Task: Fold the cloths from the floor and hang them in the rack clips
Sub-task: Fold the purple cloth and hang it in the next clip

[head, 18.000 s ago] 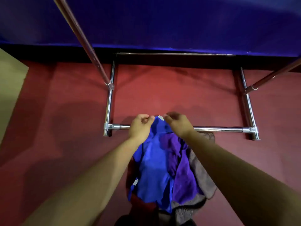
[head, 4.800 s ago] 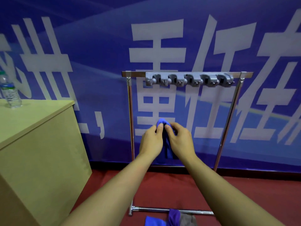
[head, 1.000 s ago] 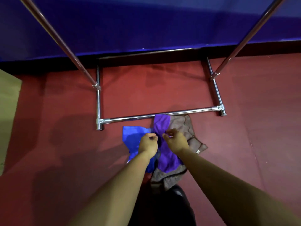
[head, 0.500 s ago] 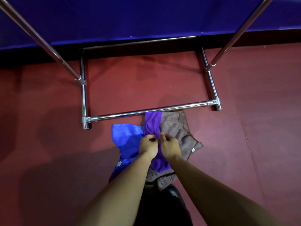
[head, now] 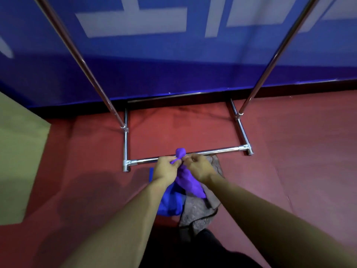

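Red floor (head: 289,171), blue banner wall (head: 173,70) behind. Purple cloth (head: 188,179) lifted above floor, bunched at top, pinched by left hand (head: 166,169) and right hand (head: 199,167). Blue cloth (head: 171,202) and grey cloth (head: 197,213) lie beneath. Chrome rack base (head: 212,151) just beyond hands.

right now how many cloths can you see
3. A purple cloth pinched in both hands; a blue cloth on the floor under the left forearm; a grey cloth beside it. More may be hidden.
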The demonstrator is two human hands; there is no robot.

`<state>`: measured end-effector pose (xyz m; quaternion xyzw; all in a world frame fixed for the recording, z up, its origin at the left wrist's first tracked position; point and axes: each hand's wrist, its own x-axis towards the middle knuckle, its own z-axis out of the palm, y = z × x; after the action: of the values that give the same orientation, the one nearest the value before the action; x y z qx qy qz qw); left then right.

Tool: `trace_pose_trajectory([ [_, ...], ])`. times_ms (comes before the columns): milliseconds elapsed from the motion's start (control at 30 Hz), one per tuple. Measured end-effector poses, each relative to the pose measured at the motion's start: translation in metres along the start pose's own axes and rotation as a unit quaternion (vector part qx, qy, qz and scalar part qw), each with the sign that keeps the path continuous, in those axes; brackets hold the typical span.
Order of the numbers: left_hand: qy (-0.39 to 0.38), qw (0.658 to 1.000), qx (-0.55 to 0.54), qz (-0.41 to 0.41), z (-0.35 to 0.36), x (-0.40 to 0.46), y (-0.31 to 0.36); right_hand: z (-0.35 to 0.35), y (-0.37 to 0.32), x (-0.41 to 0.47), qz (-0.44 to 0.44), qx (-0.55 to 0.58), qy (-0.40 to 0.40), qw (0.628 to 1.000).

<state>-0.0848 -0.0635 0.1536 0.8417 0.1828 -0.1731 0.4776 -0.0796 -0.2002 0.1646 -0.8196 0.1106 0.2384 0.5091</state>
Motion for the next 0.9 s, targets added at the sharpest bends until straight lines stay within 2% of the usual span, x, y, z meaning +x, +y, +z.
trace_pose_trajectory([
  [67, 0.021, 0.998, 0.02, 0.048, -0.027, -0.014, 0.02, -0.013, -0.027, -0.016, -0.035, -0.019, -0.004, 0.999],
  [267, 0.019, 0.988, 0.025, 0.154, -0.105, -0.07, 0.071, -0.036, -0.109, -0.076, -0.139, -0.036, -0.027, 0.989],
  [433, -0.021, 0.97, 0.033, 0.239, -0.167, -0.128, 0.117, -0.051, -0.157, -0.129, -0.252, -0.071, -0.077, 0.962],
  [567, -0.009, 0.964, 0.062, 0.257, -0.201, -0.171, 0.14, -0.056, -0.186, -0.164, -0.251, -0.038, -0.107, 0.961],
  [767, 0.026, 0.962, 0.074, 0.262, -0.222, -0.212, 0.152, -0.059, -0.212, -0.211, -0.224, -0.09, -0.162, 0.957],
  [900, 0.033, 0.957, 0.05, 0.284, -0.227, -0.231, 0.156, -0.067, -0.218, -0.24, -0.208, -0.041, -0.191, 0.959],
])
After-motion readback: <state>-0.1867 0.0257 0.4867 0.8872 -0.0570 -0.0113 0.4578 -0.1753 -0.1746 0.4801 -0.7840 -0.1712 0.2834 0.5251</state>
